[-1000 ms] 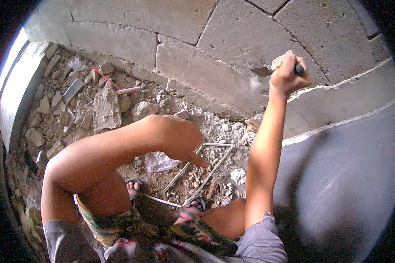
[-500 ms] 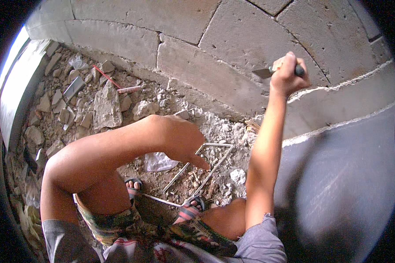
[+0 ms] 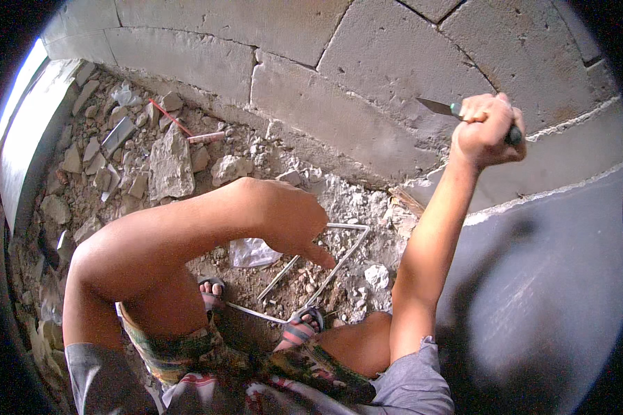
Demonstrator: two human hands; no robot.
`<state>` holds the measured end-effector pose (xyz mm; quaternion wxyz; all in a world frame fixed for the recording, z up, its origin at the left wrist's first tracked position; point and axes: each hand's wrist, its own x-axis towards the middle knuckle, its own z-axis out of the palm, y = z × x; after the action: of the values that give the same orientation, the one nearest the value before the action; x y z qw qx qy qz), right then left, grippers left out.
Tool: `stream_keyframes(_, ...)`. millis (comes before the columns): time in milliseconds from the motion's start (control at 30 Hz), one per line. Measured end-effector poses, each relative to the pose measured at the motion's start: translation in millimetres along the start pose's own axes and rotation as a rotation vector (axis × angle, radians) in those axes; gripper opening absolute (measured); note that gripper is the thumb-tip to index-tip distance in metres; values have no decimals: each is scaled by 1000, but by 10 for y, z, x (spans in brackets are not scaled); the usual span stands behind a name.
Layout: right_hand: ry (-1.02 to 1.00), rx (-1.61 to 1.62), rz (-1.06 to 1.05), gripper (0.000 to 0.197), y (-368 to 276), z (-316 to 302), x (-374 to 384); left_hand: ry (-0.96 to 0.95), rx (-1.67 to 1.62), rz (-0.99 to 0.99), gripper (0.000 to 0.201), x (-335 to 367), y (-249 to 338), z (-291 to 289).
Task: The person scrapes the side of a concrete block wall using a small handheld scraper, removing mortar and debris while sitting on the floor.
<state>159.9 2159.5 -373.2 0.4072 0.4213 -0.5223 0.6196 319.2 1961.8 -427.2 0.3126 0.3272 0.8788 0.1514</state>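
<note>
My right hand [image 3: 490,130] is closed around the dark handle of a putty knife [image 3: 436,106], whose narrow-looking blade points left. The blade is in front of the grey block wall [image 3: 387,76]; I cannot tell whether it touches. Below the hand, a rough mortar edge runs along the wall's lower course. My left hand [image 3: 291,218] hangs bent at the wrist over the rubble, holding nothing that shows. One of its digits is stretched out toward a thin white rectangular frame [image 3: 346,257] on the ground; the other fingers are mostly hidden behind the hand.
Broken stones [image 3: 171,166], a grey metal piece [image 3: 119,135] and a red stick [image 3: 169,116] lie at the left. Clear plastic [image 3: 253,252] is beneath my left forearm. A smooth dark grey surface [image 3: 533,277] fills the right side. My sandalled feet [image 3: 301,328] stand among the debris.
My right hand has moved to the right and slightly down with the putty knife, whose blade now shows narrower. My left hand stays almost in place.
</note>
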Motion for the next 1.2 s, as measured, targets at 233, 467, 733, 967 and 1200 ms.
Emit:
stream_keyframes(233,43,-42,95,31,33,38,-55,68,12,7,75,31,-44,70)
stream_keyframes(467,170,-196,176,31,189,185,-204,-27,28,-36,67,39,-65,34)
stream_keyframes(733,168,-151,110,28,178,139,-186,-51,15,-27,68,88,-90,62)
stream_keyframes(967,173,-204,284,27,335,204,-329,-5,23,-19,70,51,-38,14)
stream_keyframes(1200,172,-191,296,30,332,288,-360,31,20,-1,73,33,-86,16)
